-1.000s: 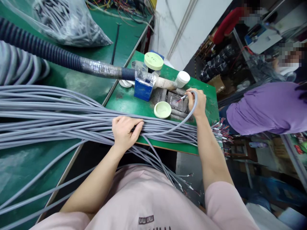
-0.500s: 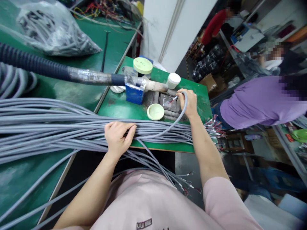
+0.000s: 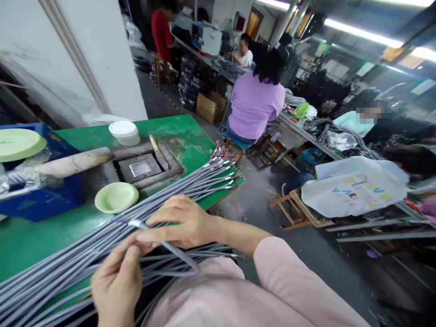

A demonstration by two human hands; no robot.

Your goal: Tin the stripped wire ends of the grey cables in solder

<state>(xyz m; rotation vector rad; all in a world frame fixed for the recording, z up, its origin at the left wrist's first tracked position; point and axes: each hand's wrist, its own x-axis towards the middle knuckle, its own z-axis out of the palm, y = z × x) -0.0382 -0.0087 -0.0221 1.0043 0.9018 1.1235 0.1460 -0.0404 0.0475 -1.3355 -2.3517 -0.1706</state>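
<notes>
Fingers of right hand [image 3: 185,222] pinch a thin grey plastic cable [image 3: 180,258]; half-curled left hand [image 3: 117,272] adjoins, hold unclear; loose grip might snag coloured wires [image 3: 121,220] on grey cable bundle [image 3: 88,247] beneath.

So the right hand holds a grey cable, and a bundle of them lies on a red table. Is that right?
Not quite: the table is green, as the head view shows. The right hand does hold a grey cable, and a bundle lies there.
</notes>
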